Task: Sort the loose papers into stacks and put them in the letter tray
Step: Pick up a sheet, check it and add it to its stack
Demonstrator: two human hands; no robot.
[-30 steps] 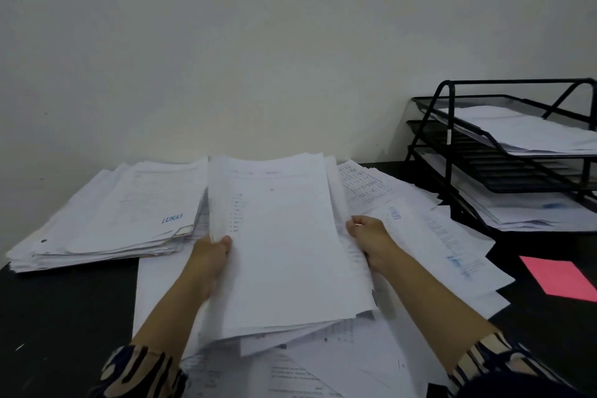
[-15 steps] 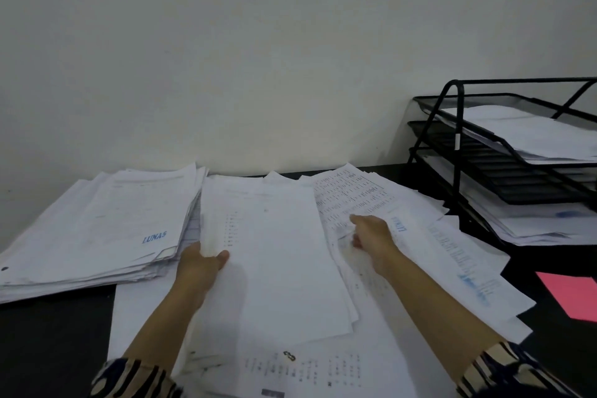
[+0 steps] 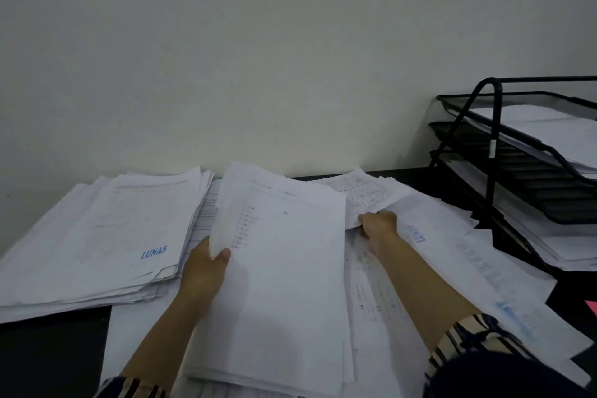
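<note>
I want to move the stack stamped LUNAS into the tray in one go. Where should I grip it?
Probably at the near right corner of the LUNAS stack, coming from the right: the sheets fan there and overhang, so fingers can slide beneath.

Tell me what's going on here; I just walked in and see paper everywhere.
A person is sorting papers on a black desk. Their left hand grips a bundle of sheets by its left edge, while the right hand pinches a printed sheet in the loose spread. A stack stamped LUNAS sits on the left; the letter tray on the right already holds papers.
</note>
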